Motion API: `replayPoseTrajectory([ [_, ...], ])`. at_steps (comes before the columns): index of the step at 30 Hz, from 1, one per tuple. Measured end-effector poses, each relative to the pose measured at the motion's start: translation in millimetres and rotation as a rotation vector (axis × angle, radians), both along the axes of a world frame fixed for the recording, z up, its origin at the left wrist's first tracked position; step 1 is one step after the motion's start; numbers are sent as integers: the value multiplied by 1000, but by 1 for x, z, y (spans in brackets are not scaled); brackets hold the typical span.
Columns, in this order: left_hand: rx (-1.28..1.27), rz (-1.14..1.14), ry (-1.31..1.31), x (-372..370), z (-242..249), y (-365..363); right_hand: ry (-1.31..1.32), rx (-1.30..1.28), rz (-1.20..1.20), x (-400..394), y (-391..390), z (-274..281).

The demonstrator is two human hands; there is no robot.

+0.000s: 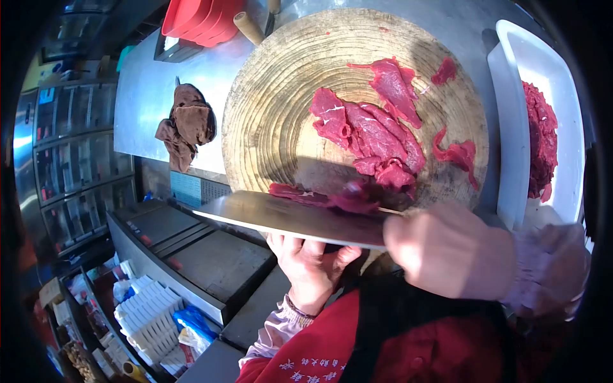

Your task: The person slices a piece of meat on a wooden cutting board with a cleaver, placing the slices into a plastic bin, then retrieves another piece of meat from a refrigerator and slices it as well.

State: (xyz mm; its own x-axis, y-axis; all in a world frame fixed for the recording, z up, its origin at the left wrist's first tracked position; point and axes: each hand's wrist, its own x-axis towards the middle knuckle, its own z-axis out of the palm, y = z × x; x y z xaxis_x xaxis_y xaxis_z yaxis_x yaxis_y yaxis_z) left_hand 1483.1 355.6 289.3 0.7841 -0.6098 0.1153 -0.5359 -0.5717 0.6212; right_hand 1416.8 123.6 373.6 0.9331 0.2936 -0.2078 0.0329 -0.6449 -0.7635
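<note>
My right hand (pixel 453 252) is closed around the handle of a broad cleaver (pixel 287 217), whose blade lies across the near edge of the round wooden chopping board (pixel 262 115). Dark red meat strips (pixel 300 195) lie along the blade's far side, partly blurred. Just below the blade is my left hand (pixel 311 268), its thumb apart from its bent fingers; the blade hides the fingertips, and nothing shows in the hand. A pile of raw red meat slices (pixel 370 131) sits mid-board. Separate pieces, including a thin strip (pixel 456 153), lie to its right.
A white tub (pixel 507 127) of red meat stands right of the board. On the metal table (pixel 137 121) to the left lies a crumpled brown cloth (pixel 185 124). Red containers (pixel 198 22) and a wooden handle (pixel 248 27) are behind. White baskets (pixel 150 316) stand lower left.
</note>
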Motion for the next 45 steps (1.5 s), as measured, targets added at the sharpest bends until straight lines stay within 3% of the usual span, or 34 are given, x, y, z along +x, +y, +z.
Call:
replayPoseTrajectory([
  [2, 54, -68, -158, 1, 3, -2, -120, 51, -38, 5, 8, -5],
  [3, 46, -34, -73, -4, -5, 1, -128, 42, -34, 2, 7, -2],
  [4, -15, 142, 220, -9, 7, -10, -81, -58, -15, -7, 5, 2],
  [8, -74, 135, 102, -7, 11, -17, 149, -312, 32, -30, 2, 14],
  [9, -81, 119, 68, -8, 9, -15, 52, -247, 27, -15, 4, 13],
  [10, -21, -33, -212, 5, 9, -12, 14, -146, -5, 2, 11, 6],
  [11, -74, 36, -91, 5, 8, -14, -92, -33, -64, 15, 21, -2],
  [12, -125, 98, 27, 3, 11, -15, -359, 172, -150, 25, 34, -21],
  [13, 41, -55, -146, 8, 18, -10, -200, 148, -46, 40, 38, -15],
  [14, -9, -33, -159, 5, 18, -12, -162, 163, -37, 47, 43, -12],
  [16, -149, 51, 4, 1, 13, -14, -164, 81, -6, 37, 42, -5],
  [18, 32, -109, -298, 5, 15, -9, -157, -117, -50, 6, 36, -9],
  [19, 57, -80, -297, 2, 18, -12, -271, -101, -93, -18, 24, -9],
  [20, 50, -68, -266, 3, 16, -11, -162, -148, -47, -35, 8, -3],
  [21, 50, -42, -257, 3, 18, -14, 174, -272, -9, -44, -4, 17],
  [24, 42, -21, -280, -4, 19, -18, 178, -225, -92, -67, -30, 13],
  [26, 51, -17, -317, -8, 20, -18, 86, -221, -358, -71, -28, 10],
  [32, 41, -21, -351, -11, 15, -16, -47, -192, -174, -82, -26, 20],
  [36, -31, -29, 0, -18, 6, 5, 13, -267, -16, -87, -27, 29],
  [40, -153, 127, 114, -25, 2, -8, 85, -373, 10, -90, -26, 31],
  [42, -979, 552, 931, -26, 6, -20, 92, -391, 24, -89, -27, 29],
  [43, -980, 563, 932, -25, 5, -18, 81, -389, 7, -90, -26, 29],
  [45, -748, 443, 770, -22, 2, -15, 68, -387, -7, -87, -26, 28],
])
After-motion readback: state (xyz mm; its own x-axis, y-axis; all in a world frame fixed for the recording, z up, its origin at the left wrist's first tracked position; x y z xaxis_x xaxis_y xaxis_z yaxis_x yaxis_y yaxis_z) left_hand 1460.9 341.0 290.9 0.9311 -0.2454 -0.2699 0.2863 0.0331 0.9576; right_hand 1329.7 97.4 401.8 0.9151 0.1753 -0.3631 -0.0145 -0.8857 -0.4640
